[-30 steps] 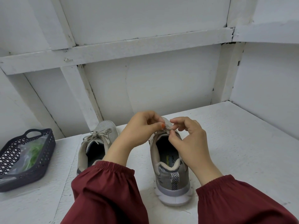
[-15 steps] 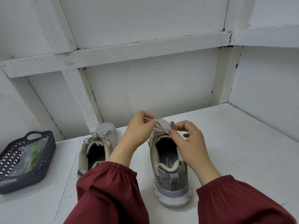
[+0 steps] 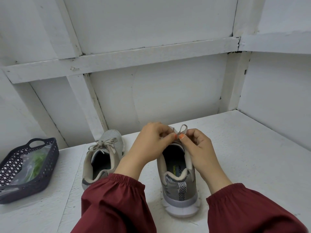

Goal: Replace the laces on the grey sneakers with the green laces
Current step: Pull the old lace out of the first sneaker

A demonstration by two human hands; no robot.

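While the hands work the bow: the left hand (image 3: 151, 143) and the right hand (image 3: 200, 148) meet over the tongue of the right sneaker (image 3: 180, 187). Each pinches the grey lace (image 3: 182, 129) between thumb and fingertips, and one loop stands up above the right thumb.
Right sneaker: it stands near the middle of the table (image 3: 252, 165), heel toward the person and toe toward the far wall (image 3: 151, 98). The hands hide its knot and eyelets.
Left sneaker (image 3: 111, 137): it sits just left of the left forearm, its own bow (image 3: 104, 145) tied and untouched.
Green laces (image 3: 36, 162): they lie in a clear bag inside the dark basket (image 3: 16, 194) at the left side of the table, well apart from both sneakers.
Progress: I judge this the very start, the undoing of the first bow. Nothing shows as unthreaded. Left to do: draw out both old laces, fetch the green ones, then thread and tie each sneaker.
Edges: the far wall rises close behind the toes, and a side wall (image 3: 277, 106) closes the right. The table's near edge is out of view below the sleeves.
Open room: the widest stretch of tabletop lies right of the right sneaker. The gap between the sneakers is crossed by the left forearm. A narrower strip runs between the left sneaker and the basket.
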